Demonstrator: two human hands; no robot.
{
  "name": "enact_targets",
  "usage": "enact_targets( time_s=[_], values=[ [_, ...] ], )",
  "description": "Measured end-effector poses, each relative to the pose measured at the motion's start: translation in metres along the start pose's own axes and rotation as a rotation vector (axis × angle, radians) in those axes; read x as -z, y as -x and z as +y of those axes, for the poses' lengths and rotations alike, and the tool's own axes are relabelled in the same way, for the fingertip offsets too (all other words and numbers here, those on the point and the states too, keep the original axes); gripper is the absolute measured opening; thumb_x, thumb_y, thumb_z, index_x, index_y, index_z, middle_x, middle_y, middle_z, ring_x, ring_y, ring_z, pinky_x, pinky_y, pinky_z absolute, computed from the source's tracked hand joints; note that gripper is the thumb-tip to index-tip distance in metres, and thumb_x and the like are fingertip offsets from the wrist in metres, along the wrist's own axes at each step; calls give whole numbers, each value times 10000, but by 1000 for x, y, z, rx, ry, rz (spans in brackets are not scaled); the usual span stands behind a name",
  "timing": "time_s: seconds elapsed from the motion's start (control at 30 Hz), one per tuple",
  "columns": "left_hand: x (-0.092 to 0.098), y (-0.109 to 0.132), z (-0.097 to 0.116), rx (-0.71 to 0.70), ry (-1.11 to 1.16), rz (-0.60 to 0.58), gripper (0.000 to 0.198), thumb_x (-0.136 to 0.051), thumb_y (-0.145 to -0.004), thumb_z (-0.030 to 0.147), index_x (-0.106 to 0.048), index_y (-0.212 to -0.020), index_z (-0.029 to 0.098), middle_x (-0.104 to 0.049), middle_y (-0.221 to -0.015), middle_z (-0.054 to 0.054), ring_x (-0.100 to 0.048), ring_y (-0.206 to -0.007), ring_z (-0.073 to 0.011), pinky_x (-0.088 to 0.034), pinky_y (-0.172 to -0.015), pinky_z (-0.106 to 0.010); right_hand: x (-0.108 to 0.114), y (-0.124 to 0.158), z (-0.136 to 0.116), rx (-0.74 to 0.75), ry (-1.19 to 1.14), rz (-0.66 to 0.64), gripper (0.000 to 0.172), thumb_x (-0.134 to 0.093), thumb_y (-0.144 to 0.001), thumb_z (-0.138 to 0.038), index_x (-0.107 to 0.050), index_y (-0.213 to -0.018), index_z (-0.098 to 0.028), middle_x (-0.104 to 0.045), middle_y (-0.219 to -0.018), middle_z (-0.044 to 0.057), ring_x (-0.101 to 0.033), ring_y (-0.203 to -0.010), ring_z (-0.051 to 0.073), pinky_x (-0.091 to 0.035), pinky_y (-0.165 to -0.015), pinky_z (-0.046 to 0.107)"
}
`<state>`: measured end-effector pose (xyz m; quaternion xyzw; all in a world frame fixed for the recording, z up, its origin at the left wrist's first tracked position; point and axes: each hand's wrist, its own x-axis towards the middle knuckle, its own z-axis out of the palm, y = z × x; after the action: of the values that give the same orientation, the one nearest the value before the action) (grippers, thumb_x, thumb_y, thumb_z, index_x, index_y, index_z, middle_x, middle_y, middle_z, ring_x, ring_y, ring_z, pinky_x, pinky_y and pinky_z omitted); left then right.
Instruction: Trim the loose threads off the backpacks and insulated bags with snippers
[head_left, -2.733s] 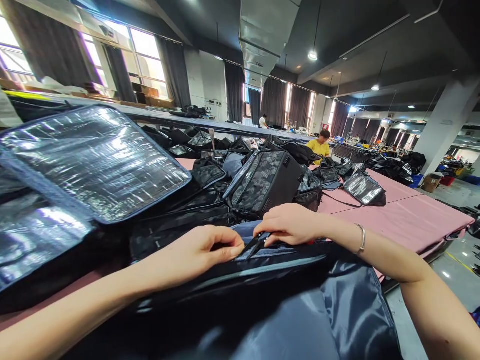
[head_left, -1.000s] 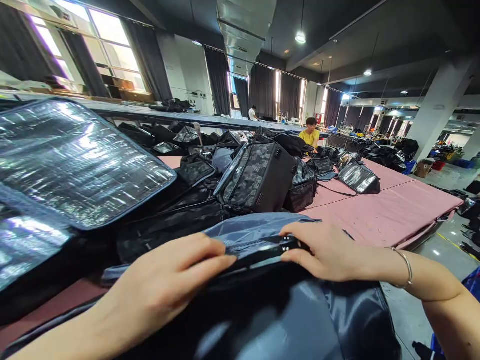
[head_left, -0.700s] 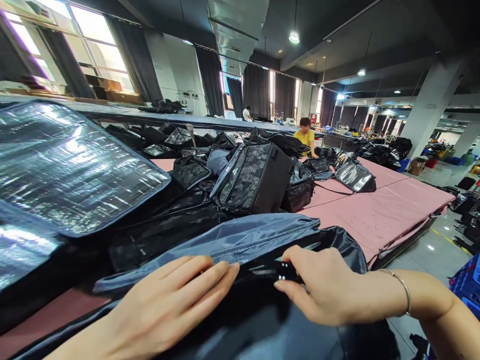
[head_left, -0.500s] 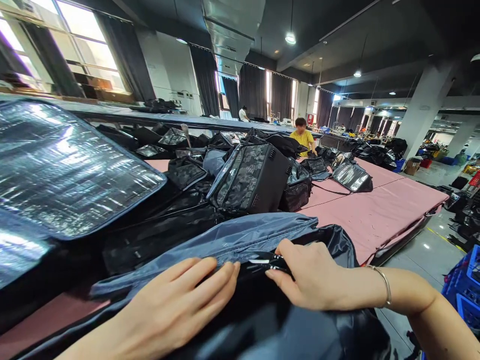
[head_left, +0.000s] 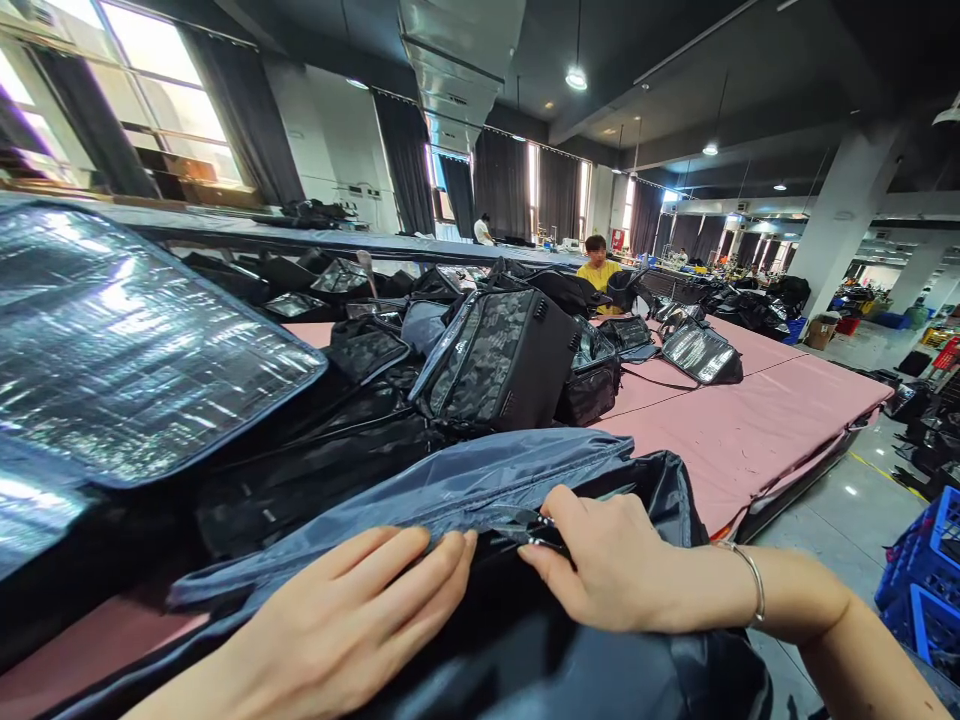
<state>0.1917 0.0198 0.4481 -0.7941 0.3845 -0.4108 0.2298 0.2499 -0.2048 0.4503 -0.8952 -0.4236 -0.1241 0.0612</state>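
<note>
A black bag (head_left: 577, 660) with a blue-grey lining (head_left: 465, 475) fills the lower middle of the view. My left hand (head_left: 367, 600) lies along its edge, the fingers together and bent over the fabric; their tips are hidden in the folds. Just to the right, my right hand (head_left: 615, 560) pinches small black scissors (head_left: 536, 530) between thumb and fingers, with the blades pointing left toward my left fingertips. A metal bracelet circles the right wrist.
A large silver-lined flap (head_left: 150, 340) rises at the left. Camouflage-fronted (head_left: 484, 355) and other black bags are piled ahead on the pink table (head_left: 757, 430). Beyond them is a person in yellow (head_left: 598, 270). Blue crates (head_left: 926, 570) stand on the floor at right.
My right hand has shifted slightly left with the scissors, whose blades look closer together. My left hand stays nearly in place. The person in yellow now has a dark item raised.
</note>
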Motion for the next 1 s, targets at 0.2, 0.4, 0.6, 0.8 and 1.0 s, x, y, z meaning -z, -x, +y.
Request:
enact_targets(
  time_s=[0.2,0.4,0.6,0.8,1.0],
  values=[
    [-2,3,2,-7,13,-44,382,-391,-804,-44,-637,-997,176,-674,-1010,-3,-572,-855,-193,-422,-837,-369,1,0,-2,-3,-29,-22,246,-508,-931,-393,-415,-968,-169,-655,-832,35,-646,-715,244,-284,-508,291],
    [-6,12,7,30,47,-60,358,-418,-818,-1,-631,-1025,200,-655,-1070,-7,-564,-915,-206,-411,-883,-385,-1,1,-1,-69,-48,-51,250,-500,-928,-403,-414,-983,-174,-660,-823,34,-644,-689,253,-313,-530,306],
    [-4,5,7,32,40,-17,306,-411,-848,27,-640,-965,192,-660,-1011,-15,-561,-860,-191,-400,-851,-371,-2,5,-2,-109,-57,-38,228,-484,-929,-395,-424,-982,-182,-656,-813,34,-644,-686,267,-343,-543,319],
    [1,-3,6,53,60,5,309,-383,-868,36,-636,-932,200,-666,-979,-7,-553,-851,-177,-401,-833,-344,-6,8,-4,-161,-59,17,240,-498,-917,-403,-451,-979,-177,-652,-815,54,-643,-684,276,-344,-559,312],
    [1,-11,2,261,263,-13,227,-424,-913,199,-647,-957,197,-671,-909,-19,-597,-823,-161,-468,-789,-292,-7,5,5,-123,-406,56,239,-520,-913,-389,-478,-1006,-173,-577,-645,-23,-566,-552,168,-273,-507,248]
  ],
)
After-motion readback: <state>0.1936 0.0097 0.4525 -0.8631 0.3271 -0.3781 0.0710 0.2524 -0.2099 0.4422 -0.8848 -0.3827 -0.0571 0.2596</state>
